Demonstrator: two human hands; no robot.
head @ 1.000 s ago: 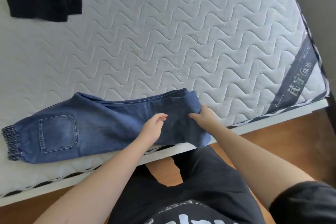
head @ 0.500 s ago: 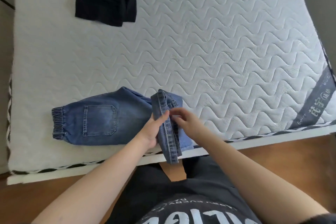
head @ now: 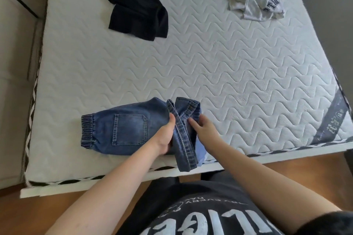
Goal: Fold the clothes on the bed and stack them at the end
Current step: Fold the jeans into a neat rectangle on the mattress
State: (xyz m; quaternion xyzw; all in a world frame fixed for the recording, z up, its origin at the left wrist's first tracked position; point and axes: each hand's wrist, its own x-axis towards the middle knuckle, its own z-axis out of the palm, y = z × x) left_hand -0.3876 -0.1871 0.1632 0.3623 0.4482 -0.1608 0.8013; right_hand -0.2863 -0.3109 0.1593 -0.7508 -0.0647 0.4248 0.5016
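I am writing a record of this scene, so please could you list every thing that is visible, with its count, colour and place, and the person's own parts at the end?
Jeans: one pair, blue denim, partly folded at the near edge of the mattress, elastic cuff towards the left, waistband end raised between the hands.
Black garment: one, black, crumpled at the far left of the mattress.
Grey garment: one, light grey with dark letters, crumpled at the far right.
Mattress: one, white with quilted wave pattern, dark label band at the near right corner.
Floor: brown wood, in front of the bed.
Left hand: grips the jeans beside the raised fold.
Right hand: holds the raised fold from the right.
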